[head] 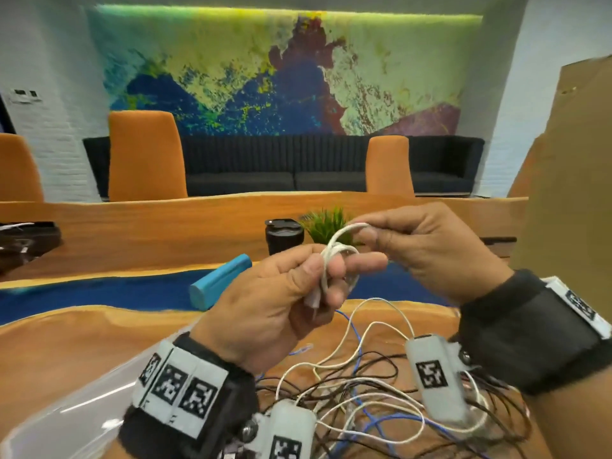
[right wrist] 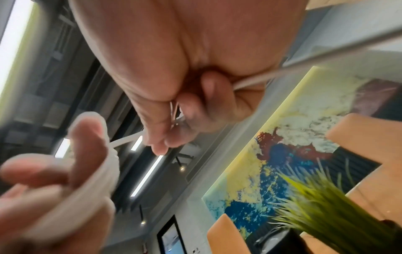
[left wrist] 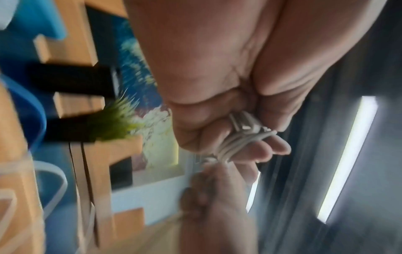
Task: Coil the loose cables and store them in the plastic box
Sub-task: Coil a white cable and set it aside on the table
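My left hand [head: 326, 276] is raised over the table and grips a small coil of white cable [head: 334, 256], its turns wound round the fingers [left wrist: 267, 151]. The coil [left wrist: 241, 137] crosses those fingers in the left wrist view. Just to the right, my right hand [head: 367, 235] pinches the same cable's free loop [head: 347, 230] between thumb and fingers. From that hand the cable [right wrist: 250, 82] runs off taut. Below both hands lies a tangle of loose white, blue and dark cables [head: 364, 389]. A clear plastic box [head: 76, 402] shows at the lower left, blurred.
On the wooden table [head: 66, 342] beyond the hands are a blue cylinder [head: 218, 281], a black lidded cup [head: 284, 238] and a small green plant [head: 326, 223]. A tall piece of cardboard [head: 569, 167] stands at the right. Orange chairs and a dark sofa lie behind.
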